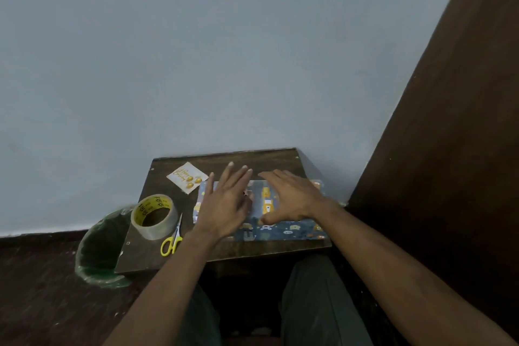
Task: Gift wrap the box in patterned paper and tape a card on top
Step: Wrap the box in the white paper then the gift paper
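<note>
Blue patterned paper (292,229) with small yellow and white figures lies spread on the small dark wooden table (241,250), folded up over the box, which is almost wholly hidden beneath it. My left hand (227,202) lies flat with straight fingers on the left part of the folded paper. My right hand (292,196) presses flat on the right part, thumb spread toward me. A white birthday card (186,177) with gold balloons lies on the table at the back left, apart from the paper.
A roll of clear tape (154,215) with a yellow core stands at the table's left side. Yellow-handled scissors (173,237) lie just right of it. A green bin (101,250) sits on the floor to the left. A wall stands behind, a brown panel (449,149) at right.
</note>
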